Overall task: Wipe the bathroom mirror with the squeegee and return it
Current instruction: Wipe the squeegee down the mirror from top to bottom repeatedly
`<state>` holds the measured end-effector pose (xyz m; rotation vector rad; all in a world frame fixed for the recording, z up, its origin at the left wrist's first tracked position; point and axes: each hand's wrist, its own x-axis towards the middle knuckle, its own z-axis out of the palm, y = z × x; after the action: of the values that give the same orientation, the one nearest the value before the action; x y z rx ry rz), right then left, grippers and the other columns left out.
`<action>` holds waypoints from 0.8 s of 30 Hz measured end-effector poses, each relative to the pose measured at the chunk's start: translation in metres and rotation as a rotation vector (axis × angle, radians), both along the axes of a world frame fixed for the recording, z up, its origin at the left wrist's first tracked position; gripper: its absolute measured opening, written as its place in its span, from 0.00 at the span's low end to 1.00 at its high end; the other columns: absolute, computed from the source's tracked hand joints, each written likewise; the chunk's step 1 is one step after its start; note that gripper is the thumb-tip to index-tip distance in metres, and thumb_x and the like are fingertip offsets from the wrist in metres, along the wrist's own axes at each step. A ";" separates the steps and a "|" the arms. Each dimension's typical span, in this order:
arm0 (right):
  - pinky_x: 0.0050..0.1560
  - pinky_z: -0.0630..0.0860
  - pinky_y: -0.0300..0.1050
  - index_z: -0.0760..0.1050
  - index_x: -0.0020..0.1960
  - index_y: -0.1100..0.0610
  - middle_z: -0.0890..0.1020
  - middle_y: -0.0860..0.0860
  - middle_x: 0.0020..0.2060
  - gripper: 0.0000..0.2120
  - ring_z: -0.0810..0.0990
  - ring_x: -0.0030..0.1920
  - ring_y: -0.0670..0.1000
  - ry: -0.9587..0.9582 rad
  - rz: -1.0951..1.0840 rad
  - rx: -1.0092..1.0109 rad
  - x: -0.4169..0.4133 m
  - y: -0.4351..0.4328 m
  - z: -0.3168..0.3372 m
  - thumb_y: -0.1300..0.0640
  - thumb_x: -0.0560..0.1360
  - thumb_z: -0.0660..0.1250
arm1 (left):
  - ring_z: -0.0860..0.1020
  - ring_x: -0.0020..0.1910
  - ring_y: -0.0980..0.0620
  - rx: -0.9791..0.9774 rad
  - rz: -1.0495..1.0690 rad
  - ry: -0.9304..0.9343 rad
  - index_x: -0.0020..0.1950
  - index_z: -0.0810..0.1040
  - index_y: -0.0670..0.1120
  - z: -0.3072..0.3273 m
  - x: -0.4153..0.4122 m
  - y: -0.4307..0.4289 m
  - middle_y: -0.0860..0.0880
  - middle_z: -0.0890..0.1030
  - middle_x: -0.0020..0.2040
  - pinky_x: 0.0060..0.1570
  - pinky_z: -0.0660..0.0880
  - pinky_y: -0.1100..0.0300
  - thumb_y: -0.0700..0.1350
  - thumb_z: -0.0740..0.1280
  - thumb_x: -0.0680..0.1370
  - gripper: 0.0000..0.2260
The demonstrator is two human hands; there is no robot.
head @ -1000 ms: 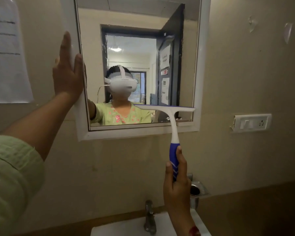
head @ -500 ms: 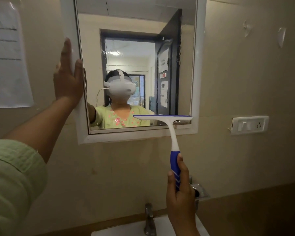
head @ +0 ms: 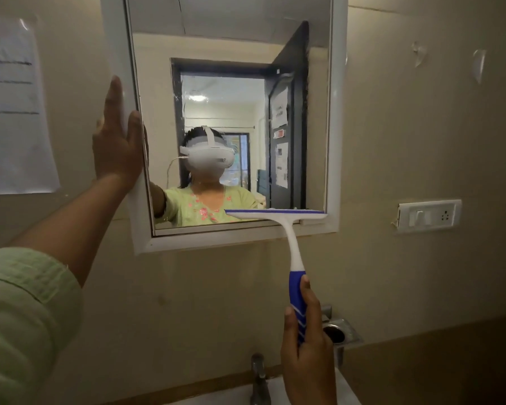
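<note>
While the left hand (head: 116,147) lies flat and unclenched against the left side of the white frame of the mirror (head: 234,242), fingers extended upward and grasping nothing, the right hand (head: 308,349) is wrapped around the blue grip of the squeegee (head: 292,244); the thumb lies along the left side of the grip and the index finger reaches toward its upper end; the white neck rises out of the top of the fist and leans slightly leftward to the blade; the blade sits well above the hand, horizontal, across the lower right part of the glass just above the bottom frame rail; its right end meets the inner edge of the right frame rail; a tap (head: 259,381) and basin edge lie below the hand; a switch plate (head: 428,216) is mounted on the wall right of the mirror.
</note>
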<state>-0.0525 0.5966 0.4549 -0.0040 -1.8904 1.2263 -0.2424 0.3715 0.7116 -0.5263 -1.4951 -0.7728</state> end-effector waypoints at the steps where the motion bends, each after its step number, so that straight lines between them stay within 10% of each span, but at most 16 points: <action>1: 0.37 0.79 0.38 0.48 0.66 0.27 0.79 0.47 0.49 0.26 0.78 0.37 0.45 -0.007 0.006 0.001 0.002 0.001 0.000 0.39 0.70 0.51 | 0.69 0.65 0.45 0.003 0.001 0.002 0.75 0.54 0.49 0.000 0.001 0.000 0.50 0.62 0.74 0.62 0.65 0.55 0.51 0.53 0.81 0.23; 11: 0.27 0.73 0.34 0.57 0.69 0.32 0.76 0.48 0.33 0.25 0.76 0.31 0.42 -0.014 0.016 0.091 0.041 0.017 0.030 0.41 0.73 0.54 | 0.69 0.66 0.45 -0.006 0.000 -0.025 0.75 0.54 0.48 0.002 0.004 0.000 0.52 0.61 0.74 0.63 0.65 0.58 0.52 0.52 0.81 0.23; 19: 0.31 0.74 0.26 0.61 0.66 0.32 0.77 0.27 0.43 0.23 0.79 0.36 0.41 0.155 0.064 0.035 0.039 -0.005 0.050 0.47 0.73 0.58 | 0.70 0.65 0.42 0.023 -0.008 -0.064 0.75 0.54 0.52 0.001 0.004 0.001 0.51 0.61 0.74 0.61 0.67 0.52 0.51 0.53 0.81 0.22; 24: 0.23 0.68 0.29 0.54 0.66 0.25 0.80 0.42 0.36 0.24 0.74 0.24 0.45 0.242 0.105 0.060 0.014 -0.020 0.076 0.41 0.72 0.53 | 0.71 0.64 0.40 0.051 -0.027 -0.093 0.75 0.54 0.54 0.000 0.007 0.001 0.48 0.65 0.73 0.59 0.68 0.49 0.51 0.54 0.81 0.22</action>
<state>-0.0382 0.5765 0.5312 0.2679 -1.7321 1.1820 -0.2349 0.3728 0.7113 -0.4785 -1.5521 -0.8638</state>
